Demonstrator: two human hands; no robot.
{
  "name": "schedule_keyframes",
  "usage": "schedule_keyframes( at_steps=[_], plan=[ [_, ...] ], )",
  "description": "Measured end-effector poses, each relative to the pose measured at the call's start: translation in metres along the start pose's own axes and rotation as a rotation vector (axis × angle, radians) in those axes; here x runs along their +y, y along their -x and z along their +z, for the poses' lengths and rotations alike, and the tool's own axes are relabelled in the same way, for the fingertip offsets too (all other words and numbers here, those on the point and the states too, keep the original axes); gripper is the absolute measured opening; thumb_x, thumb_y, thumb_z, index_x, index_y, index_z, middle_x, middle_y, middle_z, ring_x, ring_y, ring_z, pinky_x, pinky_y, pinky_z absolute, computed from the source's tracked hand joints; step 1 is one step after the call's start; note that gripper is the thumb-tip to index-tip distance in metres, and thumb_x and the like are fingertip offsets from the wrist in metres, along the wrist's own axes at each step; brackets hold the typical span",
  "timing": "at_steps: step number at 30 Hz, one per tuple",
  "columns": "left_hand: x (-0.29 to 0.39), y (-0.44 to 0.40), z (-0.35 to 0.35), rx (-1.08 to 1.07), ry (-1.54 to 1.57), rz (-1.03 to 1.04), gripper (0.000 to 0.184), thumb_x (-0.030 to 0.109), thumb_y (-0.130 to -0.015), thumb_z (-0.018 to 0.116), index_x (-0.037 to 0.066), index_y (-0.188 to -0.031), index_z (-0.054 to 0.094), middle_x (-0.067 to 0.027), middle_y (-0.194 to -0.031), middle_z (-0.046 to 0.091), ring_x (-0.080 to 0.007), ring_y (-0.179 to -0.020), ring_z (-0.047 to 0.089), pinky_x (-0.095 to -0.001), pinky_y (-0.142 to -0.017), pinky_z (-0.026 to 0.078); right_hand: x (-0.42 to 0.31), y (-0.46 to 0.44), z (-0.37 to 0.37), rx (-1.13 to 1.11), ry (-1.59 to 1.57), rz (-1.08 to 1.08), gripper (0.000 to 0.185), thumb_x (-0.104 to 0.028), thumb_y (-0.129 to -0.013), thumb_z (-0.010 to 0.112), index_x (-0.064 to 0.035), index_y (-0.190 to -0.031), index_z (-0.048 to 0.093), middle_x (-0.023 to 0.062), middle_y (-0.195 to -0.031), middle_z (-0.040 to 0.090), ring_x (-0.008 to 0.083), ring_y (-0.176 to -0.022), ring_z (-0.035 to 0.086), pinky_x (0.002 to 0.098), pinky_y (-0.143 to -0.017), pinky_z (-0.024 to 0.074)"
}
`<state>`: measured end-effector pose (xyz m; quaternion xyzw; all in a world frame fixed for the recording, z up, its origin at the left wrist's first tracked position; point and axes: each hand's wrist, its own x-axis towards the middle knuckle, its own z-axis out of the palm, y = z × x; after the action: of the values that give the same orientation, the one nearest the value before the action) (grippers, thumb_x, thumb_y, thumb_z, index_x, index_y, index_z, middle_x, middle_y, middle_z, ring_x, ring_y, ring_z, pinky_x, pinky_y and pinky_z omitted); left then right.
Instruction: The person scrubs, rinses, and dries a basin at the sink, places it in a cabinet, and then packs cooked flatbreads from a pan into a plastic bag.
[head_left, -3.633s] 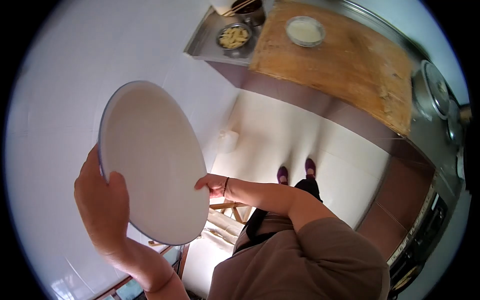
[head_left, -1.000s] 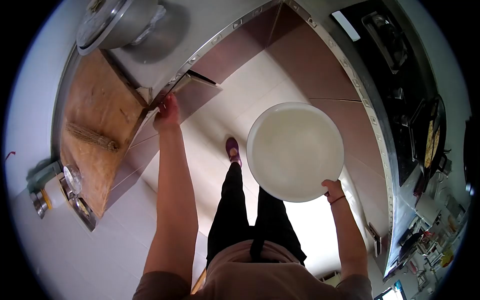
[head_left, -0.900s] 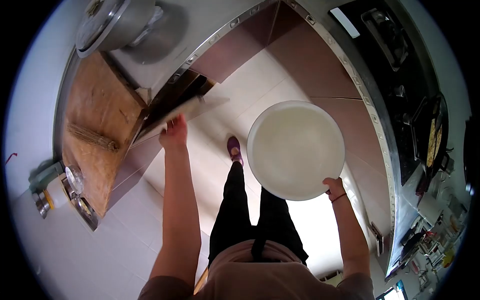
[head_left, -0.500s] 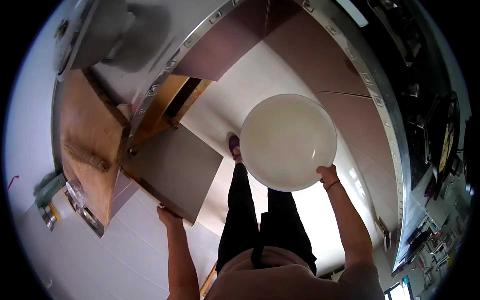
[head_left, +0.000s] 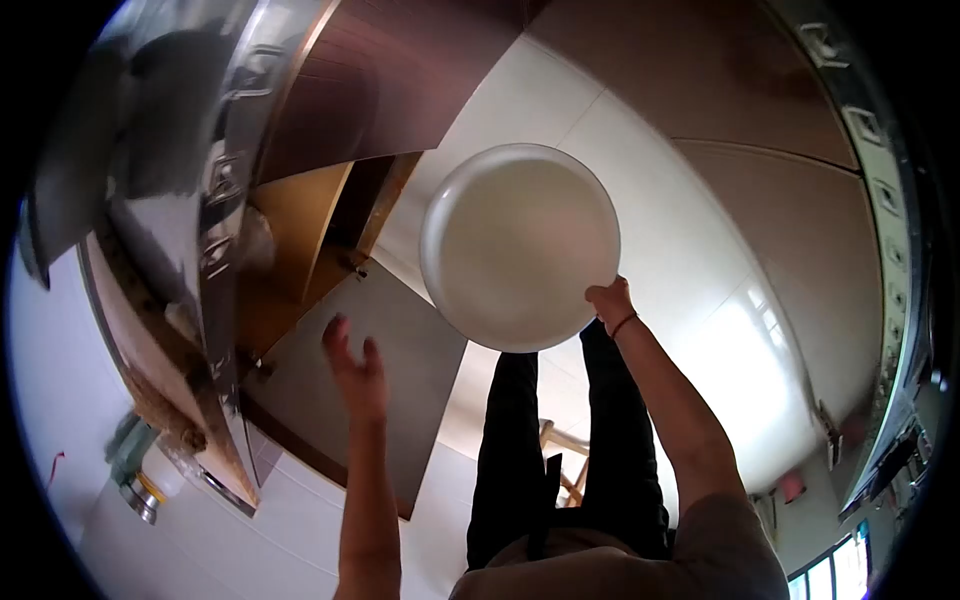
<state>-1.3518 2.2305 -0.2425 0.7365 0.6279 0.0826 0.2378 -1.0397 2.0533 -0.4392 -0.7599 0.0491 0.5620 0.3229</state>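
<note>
A large round white basin is held out in front of my legs, its inside facing up. My right hand grips the rim at its lower right, thumb over the edge. My left hand is raised, slightly blurred, with thumb and fingers apart and nothing in it. Behind that hand, as seen from above, is the open grey cabinet door. The open cabinet lies beyond my left hand, under the counter; little of its dark inside shows.
Along the left runs a counter with a metal edge and a wooden board. Brown cabinet fronts line the right side under another counter edge. Pale floor tiles lie between. A wooden stool stands behind my legs.
My left hand has let go of the cabinet door's edge and moved up towards the cabinet opening. The view has shifted closer to the left counter; my right hand still holds the basin.
</note>
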Motion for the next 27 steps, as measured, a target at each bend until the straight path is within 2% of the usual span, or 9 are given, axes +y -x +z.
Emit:
schedule_keyframes(
  at_steps=[4, 6, 8, 9, 11, 17, 21, 23, 27],
  plan=[
    [-0.09, -0.093, 0.11, -0.317, 0.102, -0.32, 0.035, 0.012, -0.086, 0.054, 0.002, -0.118, 0.044, -0.0154, -0.116, 0.052, -0.0256, -0.097, 0.057, -0.0378, -0.084, 0.047, 0.032, -0.034, 0.038, -0.022, 0.189, -0.18, 0.032, -0.01, -0.065, 0.056, 0.0008, -0.094, 0.062, 0.02, -0.08, 0.065, 0.0324, -0.077, 0.064, 0.0382, -0.067, 0.051],
    [-0.157, -0.134, 0.151, -0.38, 0.682, -0.926, 0.022, 0.016, -0.086, 0.055, 0.003, -0.103, 0.051, -0.0144, -0.105, 0.059, -0.0255, -0.083, 0.062, -0.0363, -0.076, 0.051, 0.021, -0.029, 0.048, 0.015, 0.325, -0.22, 0.037, -0.014, -0.065, 0.055, -0.0002, -0.1, 0.06, 0.0233, -0.083, 0.064, 0.0378, -0.081, 0.063, 0.0404, -0.07, 0.0514],
    [-0.235, -0.171, 0.183, -0.342, 1.221, -1.138, 0.013, 0.015, -0.084, 0.057, 0.002, -0.086, 0.056, -0.0138, -0.087, 0.064, -0.0275, -0.071, 0.062, -0.0375, -0.065, 0.056, 0.037, -0.041, 0.06, -0.007, 0.356, -0.251, 0.04, -0.014, -0.065, 0.055, -0.0006, -0.103, 0.059, 0.0234, -0.084, 0.064, 0.0377, -0.082, 0.063, 0.0406, -0.071, 0.0514],
    [-0.268, -0.188, 0.194, -0.396, 1.445, -1.105, 0.014, 0.013, -0.082, 0.058, 0.003, -0.092, 0.056, -0.0151, -0.092, 0.063, -0.0291, -0.077, 0.062, -0.0402, -0.071, 0.055, 0.046, -0.05, 0.063, -0.035, 0.385, -0.294, 0.044, -0.014, -0.065, 0.055, -0.001, -0.107, 0.057, 0.0234, -0.085, 0.064, 0.0375, -0.082, 0.063, 0.0408, -0.072, 0.0514],
    [-0.297, -0.215, 0.216, -0.005, 1.624, -1.19, 0.022, 0.011, -0.082, 0.059, 0.003, -0.102, 0.055, -0.0168, -0.106, 0.059, -0.0313, -0.097, 0.056, -0.0459, -0.081, 0.051, 0.069, -0.066, 0.066, -0.045, 0.336, -0.222, 0.048, -0.014, -0.066, 0.054, -0.0016, -0.112, 0.054, 0.0238, -0.087, 0.064, 0.0376, -0.083, 0.063, 0.0414, -0.073, 0.051],
    [-0.295, -0.254, 0.257, 0.139, 1.551, -1.17, 0.034, 0.015, -0.086, 0.056, 0.004, -0.118, 0.05, -0.0118, -0.127, 0.047, -0.0309, -0.121, 0.037, -0.0511, -0.09, 0.045, 0.048, -0.073, 0.069, -0.129, 0.349, -0.197, 0.047, -0.013, -0.066, 0.053, -0.0033, -0.111, 0.056, 0.0233, -0.088, 0.064, 0.0377, -0.086, 0.062, 0.0411, -0.076, 0.0501],
    [-0.286, -0.267, 0.273, 0.162, 1.522, -1.036, 0.034, 0.017, -0.087, 0.054, 0.006, -0.119, 0.051, -0.0118, -0.127, 0.048, -0.0307, -0.117, 0.042, -0.0523, -0.09, 0.044, 0.041, -0.075, 0.08, -0.196, 0.302, -0.201, 0.042, -0.013, -0.066, 0.053, -0.0027, -0.107, 0.057, 0.0242, -0.087, 0.063, 0.0382, -0.087, 0.062, 0.0411, -0.075, 0.0498],
    [-0.287, -0.279, 0.276, 0.302, 1.557, -1.052, 0.031, 0.018, -0.089, 0.051, 0.005, -0.117, 0.051, -0.0136, -0.119, 0.053, -0.0311, -0.107, 0.049, -0.0518, -0.085, 0.046, 0.039, -0.076, 0.088, -0.189, 0.256, -0.221, 0.041, -0.012, -0.066, 0.053, -0.0021, -0.105, 0.058, 0.0247, -0.086, 0.063, 0.0384, -0.086, 0.062, 0.0413, -0.075, 0.0497],
    [-0.328, -0.293, 0.272, 0.219, 1.632, -1.042, 0.028, 0.019, -0.089, 0.047, 0.004, -0.112, 0.053, -0.0153, -0.105, 0.057, -0.0318, -0.093, 0.054, -0.0484, -0.075, 0.048, 0.04, -0.08, 0.111, -0.227, 0.331, -0.174, 0.041, -0.011, -0.067, 0.053, -0.0024, -0.106, 0.057, 0.0238, -0.087, 0.064, 0.0377, -0.086, 0.062, 0.0407, -0.074, 0.0498]
  ],
)
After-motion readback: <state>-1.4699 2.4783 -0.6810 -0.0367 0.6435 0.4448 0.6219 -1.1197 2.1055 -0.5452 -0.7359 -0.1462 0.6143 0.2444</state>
